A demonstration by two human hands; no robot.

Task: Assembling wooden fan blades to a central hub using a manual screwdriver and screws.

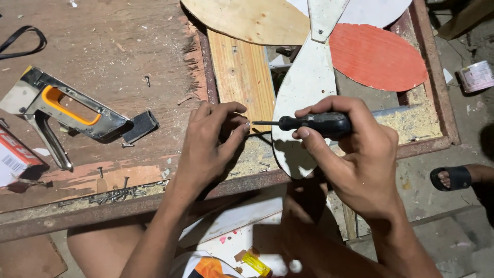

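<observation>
My right hand (355,154) grips a black-handled screwdriver (314,123) held level, its tip pointing left. My left hand (211,144) pinches a small screw (248,124) at the screwdriver's tip, fingers closed around it. Both hands hover over the near edge of a white paddle-shaped wooden cutout (303,87) that lies across a rusty metal frame (257,180).
A metal staple gun (62,108) with an orange grip lies on the worn plywood bench (103,46) at left. Loose screws (116,194) lie along the bench's near edge. A red oval board (378,56) and a pale wooden cutout (247,20) lie beyond. A sandalled foot (455,177) is at right.
</observation>
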